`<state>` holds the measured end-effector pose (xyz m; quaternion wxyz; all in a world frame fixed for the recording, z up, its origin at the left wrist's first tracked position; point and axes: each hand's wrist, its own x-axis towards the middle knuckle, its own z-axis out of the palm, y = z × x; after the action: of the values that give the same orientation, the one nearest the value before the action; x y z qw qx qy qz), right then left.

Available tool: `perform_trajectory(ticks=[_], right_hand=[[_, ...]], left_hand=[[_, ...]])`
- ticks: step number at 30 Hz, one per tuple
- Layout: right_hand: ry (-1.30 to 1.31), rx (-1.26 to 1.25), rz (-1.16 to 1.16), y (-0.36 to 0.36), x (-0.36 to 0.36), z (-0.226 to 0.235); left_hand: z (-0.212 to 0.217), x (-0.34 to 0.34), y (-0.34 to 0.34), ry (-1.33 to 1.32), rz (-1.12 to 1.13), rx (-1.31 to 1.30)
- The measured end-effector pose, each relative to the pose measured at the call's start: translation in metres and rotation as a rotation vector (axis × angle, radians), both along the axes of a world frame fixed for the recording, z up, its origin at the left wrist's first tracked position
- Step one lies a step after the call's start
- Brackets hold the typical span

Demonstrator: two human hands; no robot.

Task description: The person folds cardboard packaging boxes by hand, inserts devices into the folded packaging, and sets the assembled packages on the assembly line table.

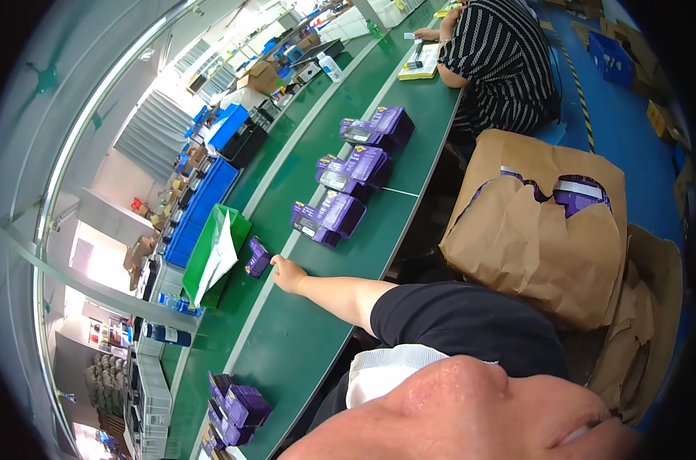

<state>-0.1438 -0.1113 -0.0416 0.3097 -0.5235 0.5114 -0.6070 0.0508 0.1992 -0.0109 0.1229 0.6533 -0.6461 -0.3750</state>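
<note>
My right hand point(287, 274) reaches across the green table, its fingers closed at the near edge of a single small purple box point(258, 257). The fingertips are partly hidden, and the box is beside a green bin point(218, 257) with white paper in it. Up the table are several purple boxes of the same kind in three clusters: a nearest one point(329, 218), a middle one point(354, 170) and a farthest one point(379, 127). More purple boxes point(237, 410) lie at the bottom. My left hand does not show.
Brown paper sacks point(532, 253) with purple packages showing through torn openings stand beside the table. A person in a striped top point(505, 61) sits farther along, by a yellow-edged pad point(418, 70). Blue bins point(198, 215), a dark bottle point(167, 334) and a white bottle point(329, 67) line the far side.
</note>
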Motion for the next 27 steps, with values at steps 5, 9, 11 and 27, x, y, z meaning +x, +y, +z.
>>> perform_trajectory(ticks=[5,9,11,27], right_hand=[[0.018,0.019,0.031,0.006,0.004,0.002],[0.018,-0.01,0.013,-0.004,0.002,-0.004],[0.017,-0.017,0.02,-0.007,0.002,-0.006],[0.0,-0.01,0.085,-0.003,-0.004,-0.002]], left_hand=[[-0.003,0.006,0.007,0.002,0.03,0.004],[-0.004,0.007,0.013,0.001,0.039,0.003],[-0.004,0.011,0.017,-0.001,0.057,0.004],[-0.008,0.062,0.09,-0.081,0.271,0.084]])
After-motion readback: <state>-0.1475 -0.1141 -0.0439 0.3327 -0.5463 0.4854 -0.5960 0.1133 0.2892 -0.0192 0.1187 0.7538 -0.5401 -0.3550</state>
